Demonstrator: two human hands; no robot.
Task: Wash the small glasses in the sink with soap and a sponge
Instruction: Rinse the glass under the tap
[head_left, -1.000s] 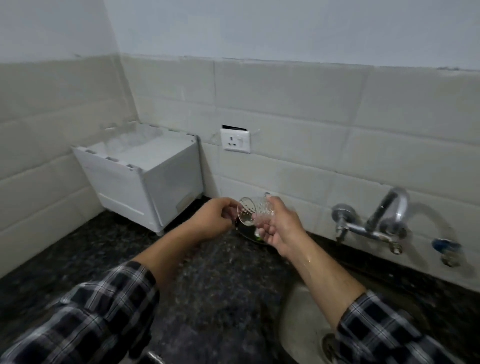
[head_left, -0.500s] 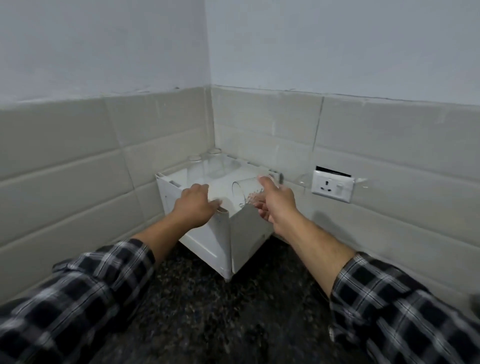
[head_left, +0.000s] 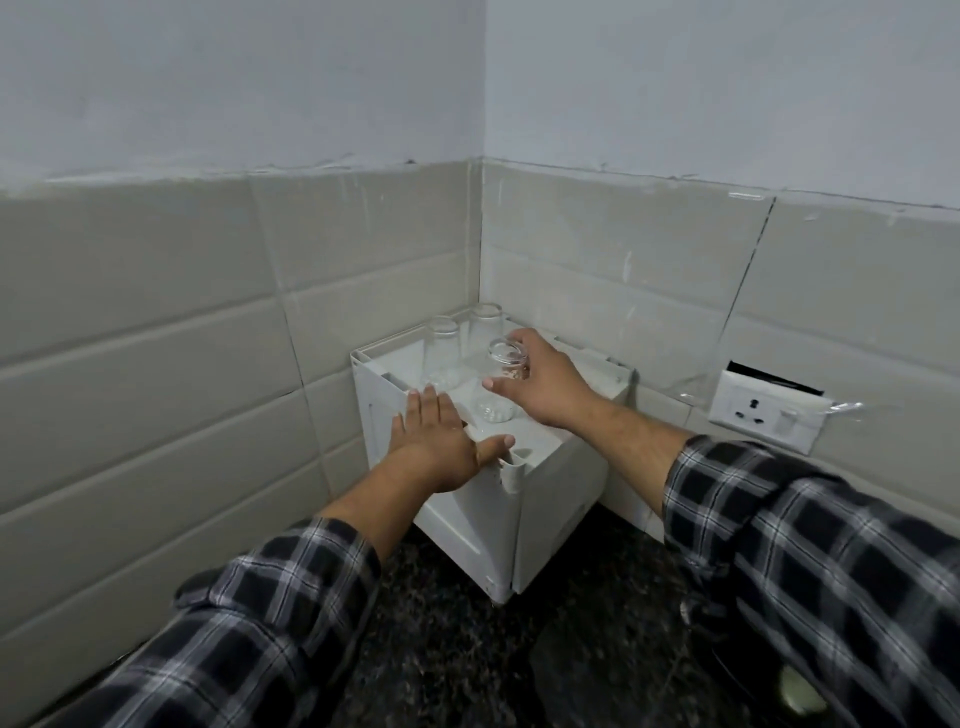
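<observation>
Head view, right hand: the right hand reaches over the white box, thumb and fingers curled round a small glass, pinching it near its upper end.
Head view, small glass: clear and upright between thumb and fingers, over the middle of the box top. Its lower end is at the top surface, but contact cannot be told.
Head view, left hand: the left hand lies flat on the near left part of the box top, fingers straight and thumb spread. It holds nothing.
Head view, other glasses: a second glass and a third glass stand close together at the far side of the box top, just beyond the small glass.
Head view, in the way: the right hand covers the small glass's right side, and the left hand hides the box's near left edge.
Head view, surroundings: the box sits in the corner on a dark speckled desk, against the grey tiled wall. A white wall socket is on the tiles to the right of the box. Both arms wear a checked sleeve.
</observation>
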